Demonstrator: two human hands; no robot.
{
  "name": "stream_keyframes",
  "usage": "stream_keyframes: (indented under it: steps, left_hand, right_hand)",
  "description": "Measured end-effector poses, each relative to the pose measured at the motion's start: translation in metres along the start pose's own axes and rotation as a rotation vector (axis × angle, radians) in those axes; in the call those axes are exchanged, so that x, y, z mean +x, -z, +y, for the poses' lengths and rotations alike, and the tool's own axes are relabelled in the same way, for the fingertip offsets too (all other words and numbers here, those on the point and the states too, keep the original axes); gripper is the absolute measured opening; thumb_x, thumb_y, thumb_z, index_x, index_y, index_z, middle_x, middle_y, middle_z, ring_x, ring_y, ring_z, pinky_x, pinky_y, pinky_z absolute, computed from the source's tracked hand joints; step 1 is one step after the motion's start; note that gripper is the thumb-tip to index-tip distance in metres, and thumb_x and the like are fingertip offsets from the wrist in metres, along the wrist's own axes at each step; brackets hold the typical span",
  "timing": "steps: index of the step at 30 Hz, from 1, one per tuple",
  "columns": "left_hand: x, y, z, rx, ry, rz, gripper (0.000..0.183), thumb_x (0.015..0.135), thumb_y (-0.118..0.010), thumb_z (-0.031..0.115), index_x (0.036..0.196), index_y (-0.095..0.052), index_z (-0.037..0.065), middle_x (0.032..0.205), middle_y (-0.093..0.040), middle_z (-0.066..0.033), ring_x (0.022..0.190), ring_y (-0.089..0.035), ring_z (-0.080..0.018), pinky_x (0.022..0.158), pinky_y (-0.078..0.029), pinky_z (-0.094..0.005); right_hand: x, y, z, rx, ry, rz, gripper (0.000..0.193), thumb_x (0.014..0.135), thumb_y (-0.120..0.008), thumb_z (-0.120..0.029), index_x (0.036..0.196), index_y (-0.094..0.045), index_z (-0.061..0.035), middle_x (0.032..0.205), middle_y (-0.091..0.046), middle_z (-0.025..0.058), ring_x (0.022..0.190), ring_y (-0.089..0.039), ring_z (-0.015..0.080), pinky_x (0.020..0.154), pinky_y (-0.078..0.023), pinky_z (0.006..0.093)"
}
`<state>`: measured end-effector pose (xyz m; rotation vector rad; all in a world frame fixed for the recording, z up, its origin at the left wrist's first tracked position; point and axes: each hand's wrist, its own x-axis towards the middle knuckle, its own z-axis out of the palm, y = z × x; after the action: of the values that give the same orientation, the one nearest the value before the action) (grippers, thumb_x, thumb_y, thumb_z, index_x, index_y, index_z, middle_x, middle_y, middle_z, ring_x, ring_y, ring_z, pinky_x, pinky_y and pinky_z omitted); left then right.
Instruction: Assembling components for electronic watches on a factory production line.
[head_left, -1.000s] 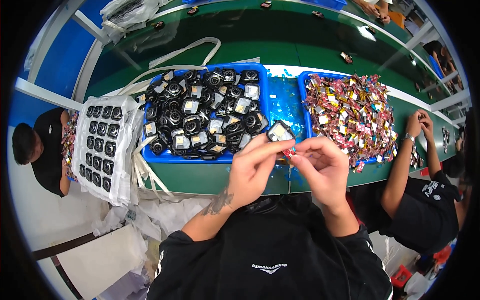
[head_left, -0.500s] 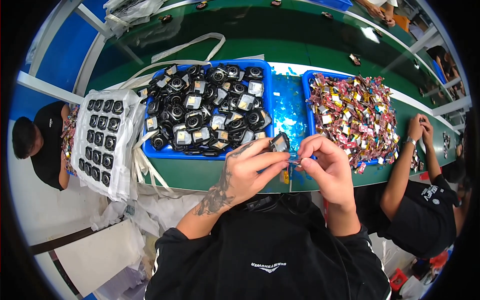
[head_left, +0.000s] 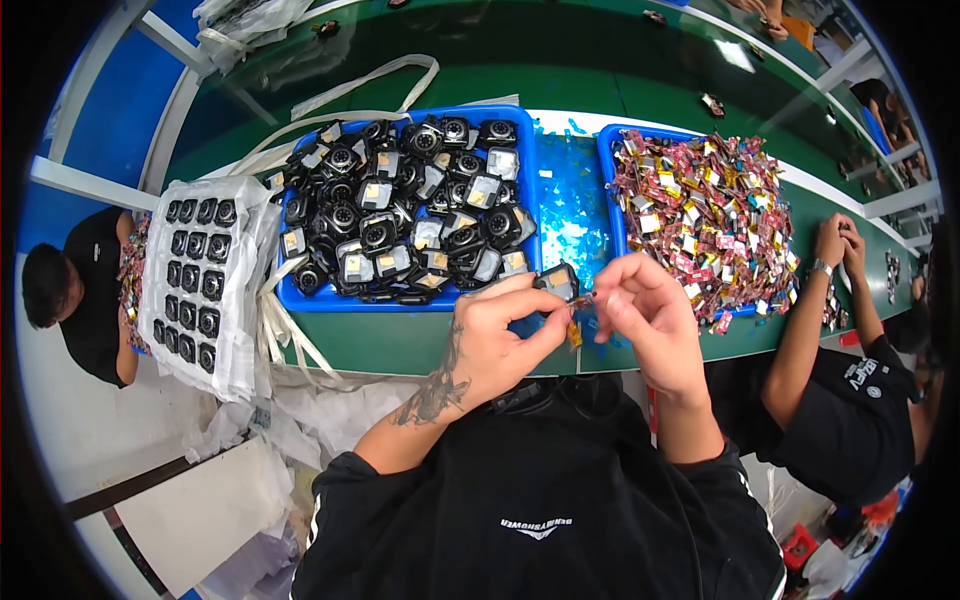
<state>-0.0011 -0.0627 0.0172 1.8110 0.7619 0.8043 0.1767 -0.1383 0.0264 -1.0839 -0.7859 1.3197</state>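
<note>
Your left hand (head_left: 492,338) holds a black case (head_left: 557,281), a small yellow piece (head_left: 574,335) hanging beneath your fingers. Your right hand (head_left: 655,322) curls just beside it. Beyond, one blue bin (head_left: 533,180) holds cases (head_left: 378,233), another (head_left: 609,190) red parts (head_left: 700,230).

This is a factory assembly workshop: a long green work surface (head_left: 500,75) spans the upper frame, blue bins (head_left: 532,170) at centre and centre right brim with matching black watch-like cases (head_left: 378,233) and small reddish parts (head_left: 700,215), and co-workers (head_left: 845,420) flank both sides.
</note>
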Motion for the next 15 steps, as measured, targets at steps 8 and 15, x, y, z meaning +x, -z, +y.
stream_keyframes:
  steps: [8,15]
  left_hand:
    - [-0.007,-0.016,-0.006,-0.479,0.167,0.008,0.032,0.087,-0.064,-0.002,0.119,-0.064,0.000,0.105,-0.068,-0.0106,0.084,-0.067,-0.0136,0.072,-0.054,-0.0239]
    - [-0.011,-0.019,-0.014,-0.650,0.235,-0.016,0.042,0.090,-0.058,-0.007,0.131,-0.054,-0.002,0.122,-0.062,-0.0120,0.101,-0.063,-0.0126,0.089,-0.052,-0.0256]
  right_hand:
    - [0.002,-0.011,0.014,-0.325,0.209,0.155,0.029,0.083,-0.068,0.005,0.106,-0.053,-0.0004,0.091,-0.059,0.0025,0.081,-0.057,0.0064,0.067,-0.048,0.0194]
    - [0.003,-0.014,0.025,-0.268,0.287,0.225,0.025,0.082,-0.070,0.005,0.100,-0.053,-0.0013,0.087,-0.059,0.0015,0.076,-0.057,0.0053,0.067,-0.047,0.0193]
